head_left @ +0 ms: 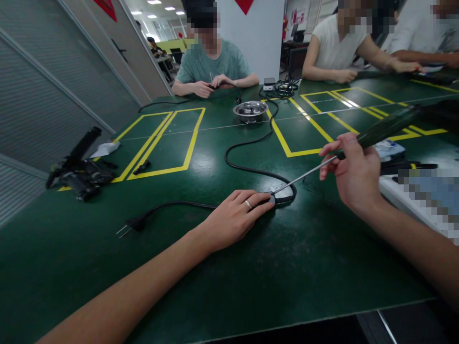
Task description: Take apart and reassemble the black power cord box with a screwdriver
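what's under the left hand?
Under the left hand: a dark block in line with the black cord. Its end shows past the fingers, with the metal shaft tip at it. The rest of the block is covered.

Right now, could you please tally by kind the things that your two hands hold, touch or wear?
Screwdriver: 1, in the right hand
Corded block: 1, partly hidden under the left hand
Ring: 1, on the left hand
Total: 3
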Available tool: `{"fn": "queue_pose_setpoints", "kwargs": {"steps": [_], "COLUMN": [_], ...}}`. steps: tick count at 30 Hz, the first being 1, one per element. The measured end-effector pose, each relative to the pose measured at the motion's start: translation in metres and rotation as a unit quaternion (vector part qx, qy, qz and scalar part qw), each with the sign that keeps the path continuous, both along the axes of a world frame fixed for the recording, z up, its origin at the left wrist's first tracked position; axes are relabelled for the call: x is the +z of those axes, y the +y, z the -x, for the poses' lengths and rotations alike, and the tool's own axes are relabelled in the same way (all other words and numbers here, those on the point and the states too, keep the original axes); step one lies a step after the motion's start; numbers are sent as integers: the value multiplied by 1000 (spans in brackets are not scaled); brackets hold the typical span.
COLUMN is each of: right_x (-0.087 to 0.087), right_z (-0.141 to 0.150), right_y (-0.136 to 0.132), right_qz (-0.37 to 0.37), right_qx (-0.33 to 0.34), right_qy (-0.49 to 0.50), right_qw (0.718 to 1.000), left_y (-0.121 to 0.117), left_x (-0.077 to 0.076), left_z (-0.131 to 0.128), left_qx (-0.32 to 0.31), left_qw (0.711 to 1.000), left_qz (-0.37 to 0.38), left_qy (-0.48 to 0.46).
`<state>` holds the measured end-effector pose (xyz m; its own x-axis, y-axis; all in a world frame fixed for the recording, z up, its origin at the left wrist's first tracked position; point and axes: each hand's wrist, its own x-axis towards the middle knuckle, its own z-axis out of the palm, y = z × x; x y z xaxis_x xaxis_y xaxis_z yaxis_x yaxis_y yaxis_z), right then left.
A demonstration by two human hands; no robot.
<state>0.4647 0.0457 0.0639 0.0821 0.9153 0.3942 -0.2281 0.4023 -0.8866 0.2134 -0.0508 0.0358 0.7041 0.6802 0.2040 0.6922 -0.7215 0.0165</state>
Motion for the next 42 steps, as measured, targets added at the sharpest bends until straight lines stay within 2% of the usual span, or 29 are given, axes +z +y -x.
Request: {"fn": "queue_pose_setpoints", "kwargs": {"steps": [4, 8, 14, 18, 24, 28, 30, 38, 42], "right_x": [0, -1, -1, -1, 0, 0, 0, 2, 2], "right_z": [-4, -6, -3, -2, -4, -7, -8, -3, 0], "right_y": [1, 2, 7, 7, 4, 3, 3, 5, 3], "right_qz": [22, 12, -57, -65, -25, -9, -9, -51, -51], "right_qx": [47, 76, -41, -59, 4, 64, 73, -50, -65], "right_qy": [34, 54, -8, -20, 0, 40, 50, -12, -16], "right_qw": [998, 996, 997, 996, 1000, 997, 996, 997, 996], "left_y": [0, 0, 0, 1, 2, 2, 2, 2, 2], "left_x": [-1, -1, -1, -3, -4, -4, -4, -3, -3], "left_z": [0, 1, 1, 3, 7, 6, 6, 5, 5], "left_qx": [0, -1, -3, 17, 51, 50, 50, 54, 55], "left_qw": [1000, 1000, 1000, 999, 994, 993, 993, 994, 994], "left_qz": [-1, -2, 5, 18, 75, 78, 79, 71, 69], "left_qy": [4, 5, -6, -37, -69, -73, -71, -67, -68]}}
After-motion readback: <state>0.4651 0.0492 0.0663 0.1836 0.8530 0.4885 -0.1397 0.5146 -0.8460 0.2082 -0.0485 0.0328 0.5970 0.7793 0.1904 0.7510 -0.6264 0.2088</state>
